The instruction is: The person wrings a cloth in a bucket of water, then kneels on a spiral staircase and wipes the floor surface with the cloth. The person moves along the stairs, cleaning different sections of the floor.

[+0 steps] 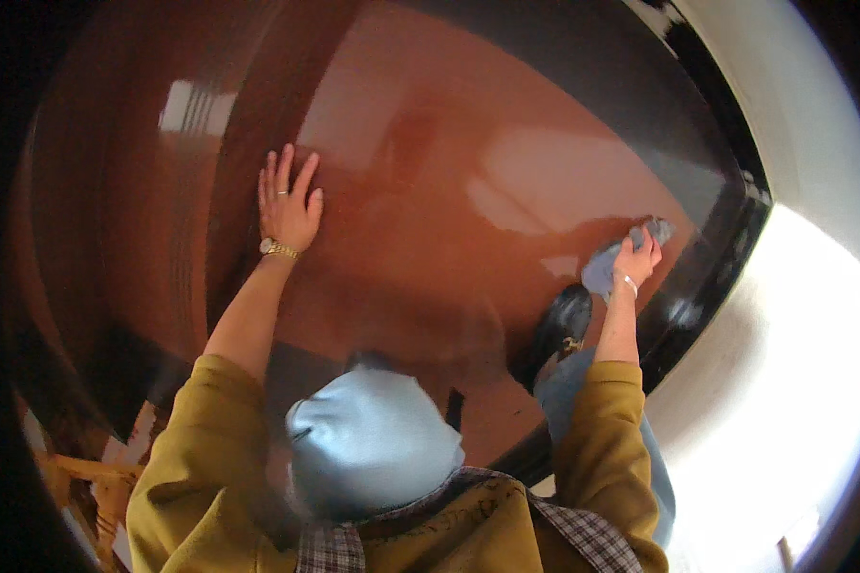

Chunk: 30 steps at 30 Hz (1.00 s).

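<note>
My left hand (287, 204) lies palm down with its fingers apart on the glossy reddish-brown floor (416, 279), by a step-like edge. It wears a ring and a gold-coloured watch (279, 248), and holds nothing. Over to the right, my right hand (638, 259) grips a crumpled grey cloth (602, 268) and presses it on the floor near the dark border. Part of the cloth is hidden under the fingers. A black shoe (566, 319) with a gold-coloured buckle stands just beside the cloth. My bent knee in light blue jeans (380, 437) is between my arms.
A black skirting (734, 243) runs along the pale wall (781, 301) on the right. Grooved, step-like brown surfaces (183, 215) lie to the left. Turned wooden posts (107, 494) show at the lower left. Light reflects off the floor.
</note>
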Motion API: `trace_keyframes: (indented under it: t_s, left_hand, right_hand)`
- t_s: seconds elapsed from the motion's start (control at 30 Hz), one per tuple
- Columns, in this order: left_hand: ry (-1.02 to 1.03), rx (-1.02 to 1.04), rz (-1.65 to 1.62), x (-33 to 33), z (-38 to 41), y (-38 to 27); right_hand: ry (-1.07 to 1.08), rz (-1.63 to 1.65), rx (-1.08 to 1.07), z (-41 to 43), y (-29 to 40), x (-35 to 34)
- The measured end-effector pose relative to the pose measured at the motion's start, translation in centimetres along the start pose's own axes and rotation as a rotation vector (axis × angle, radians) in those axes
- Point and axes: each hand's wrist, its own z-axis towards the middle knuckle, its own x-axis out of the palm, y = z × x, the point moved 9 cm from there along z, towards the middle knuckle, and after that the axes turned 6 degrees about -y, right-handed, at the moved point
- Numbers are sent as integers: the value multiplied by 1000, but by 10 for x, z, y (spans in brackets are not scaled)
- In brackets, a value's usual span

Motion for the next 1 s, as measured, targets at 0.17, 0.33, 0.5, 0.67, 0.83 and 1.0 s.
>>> trace_keyframes:
  t_s: [0.17,0.33,0.5,0.67,0.83,1.0]
  left_hand:
    - [-48,28,131,-1,-14,-8]
    - [-97,127,120,7,-12,-46]
    - [-153,151,143,12,-21,-52]
    - [-199,226,132,30,-14,-14]
    - [-187,316,142,40,28,48]
    - [-136,269,280,38,68,50]
  right_hand:
    - [-172,513,-303,-92,172,-94]
    - [337,-23,-1089,-374,282,17]
    - [323,460,-580,-322,210,-23]
    - [64,309,-47,-289,106,-33]
    - [-243,2,424,-355,-67,-80]
    - [-363,-320,827,-558,-197,-119]
